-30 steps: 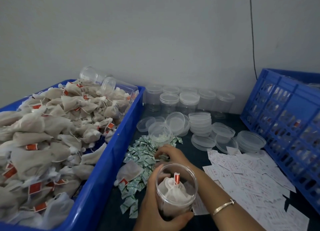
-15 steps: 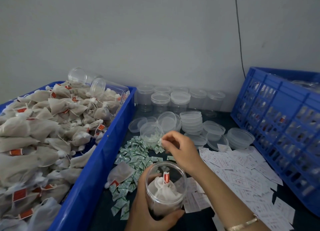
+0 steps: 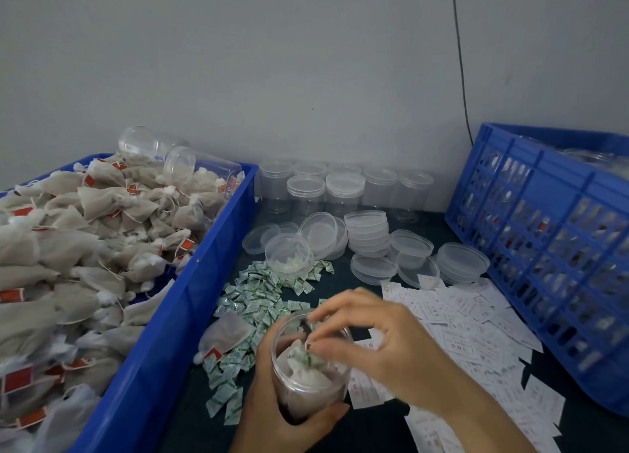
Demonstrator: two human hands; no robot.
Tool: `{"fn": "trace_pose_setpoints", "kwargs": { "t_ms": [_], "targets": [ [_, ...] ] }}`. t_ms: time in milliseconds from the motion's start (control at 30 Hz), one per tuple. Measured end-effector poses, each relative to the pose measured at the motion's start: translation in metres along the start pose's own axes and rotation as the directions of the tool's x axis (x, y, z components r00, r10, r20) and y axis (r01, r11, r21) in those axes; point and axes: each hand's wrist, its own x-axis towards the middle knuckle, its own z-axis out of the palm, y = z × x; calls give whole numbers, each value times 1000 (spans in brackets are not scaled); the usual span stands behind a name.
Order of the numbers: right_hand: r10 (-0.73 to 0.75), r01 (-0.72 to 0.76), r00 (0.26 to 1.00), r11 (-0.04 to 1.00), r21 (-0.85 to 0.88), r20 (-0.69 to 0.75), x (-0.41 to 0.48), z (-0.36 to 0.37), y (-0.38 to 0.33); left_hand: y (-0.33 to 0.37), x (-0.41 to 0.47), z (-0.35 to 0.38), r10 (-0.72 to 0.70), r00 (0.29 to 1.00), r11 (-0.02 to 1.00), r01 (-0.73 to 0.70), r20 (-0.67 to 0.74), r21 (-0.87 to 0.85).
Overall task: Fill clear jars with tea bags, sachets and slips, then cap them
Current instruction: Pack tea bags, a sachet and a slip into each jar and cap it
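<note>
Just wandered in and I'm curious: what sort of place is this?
Likely a small tea-packing bench: a blue bin heaped with tea bags, piles of sachets and paper slips, and rows of empty jars with loose lids.

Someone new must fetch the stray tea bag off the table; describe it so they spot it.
Start at the big blue tub on the left, heaped with tea bags. Just outside its right wall lie small green-and-white sachets. The stray tea bag lies among them: the only large beige pouch with a red tag.
</note>
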Motion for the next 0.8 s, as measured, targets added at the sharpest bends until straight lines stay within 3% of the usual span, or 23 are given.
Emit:
{"fn": "trace_pose_setpoints", "kwargs": {
  "t_ms": [100, 200, 333, 600, 800],
  "targets": [
    [61, -58, 986, 998, 25, -155, 5, -27, 17, 5, -3, 1, -34, 999, 999, 34, -15, -33],
    [201, -246, 941, 958, -146, -271, 10, -48, 55, 5, -5, -1, -67, 998, 998, 67, -15, -21],
    [469, -503, 864, 781, -369, -185, 15, -47, 107, 4, -5, -1, -78, 997, 997, 78, -14, -5],
    [617, -526, 787, 657, -541, -15, 42, -55, 122, 1, -5, -1, -71, 997, 997, 71, -12, 22],
    [545, -513, 836, 729, -452, -69, 58, -61, 108, 1, -5, -1, -64, 998, 998, 64, -14, 11]
  ]
}}
